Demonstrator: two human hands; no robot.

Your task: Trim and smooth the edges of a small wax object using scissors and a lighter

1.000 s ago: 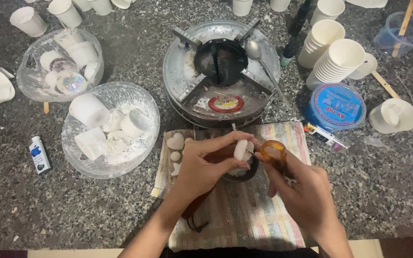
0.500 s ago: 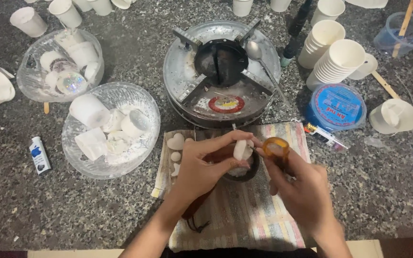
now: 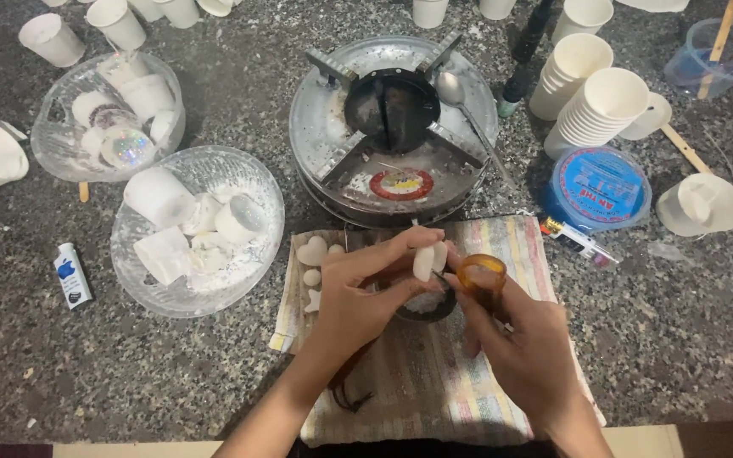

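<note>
Two hands work closely: left hand pinches a white piece; right hand grips orange-handled scissors.

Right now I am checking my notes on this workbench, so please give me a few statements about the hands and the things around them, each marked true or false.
1. The left hand pinches a small white piece. True.
2. The right hand holds amber-handled scissors. True.
3. Both hands work over bare stone. False: they are over a striped cloth.
4. The metal stove lies behind the cloth. True.
5. The stacked paper cups stand left of the stove. False: they stand to its right.
6. The nearer glass bowl is empty. False: it holds white pieces.
</note>
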